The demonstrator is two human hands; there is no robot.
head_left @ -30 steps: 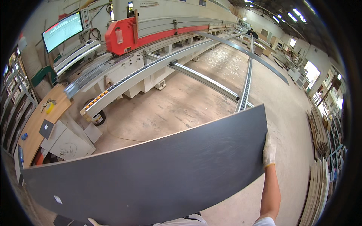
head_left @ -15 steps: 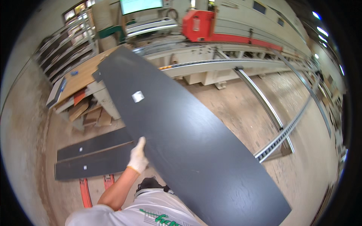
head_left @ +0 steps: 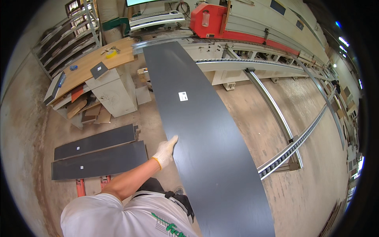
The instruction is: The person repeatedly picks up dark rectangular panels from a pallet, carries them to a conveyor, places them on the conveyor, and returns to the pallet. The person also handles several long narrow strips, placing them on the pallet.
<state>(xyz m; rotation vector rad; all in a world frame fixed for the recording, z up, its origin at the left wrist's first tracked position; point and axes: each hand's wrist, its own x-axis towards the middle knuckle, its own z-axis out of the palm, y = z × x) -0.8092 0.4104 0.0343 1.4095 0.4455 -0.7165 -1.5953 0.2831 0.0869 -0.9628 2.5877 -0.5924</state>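
A long dark grey panel [head_left: 207,134] with a white label [head_left: 183,96] stretches from the machine's near rail down past the lower edge of the picture. My left hand [head_left: 166,151], in a white knit glove, is closed on its left long edge, the thumb lying over the top face. The other fingers pass under the board and are hidden. My right hand does not show. At the lower left, two more dark grey panels [head_left: 100,160] lie side by side on red pallet-truck forks [head_left: 80,187].
A wooden-topped bench [head_left: 85,77] at left carries yellow tape [head_left: 111,53] and a small dark square [head_left: 98,70]. Behind stands a machine with a red housing [head_left: 207,21]. A roller rail [head_left: 294,144] and a metal beam [head_left: 272,106] cross the floor at right. Shelving [head_left: 67,43] lines the far left.
The held panel has swung clockwise: its far end moved right, off the bench, and its near end moved left. My left hand moved right with it. The bench top now shows more.
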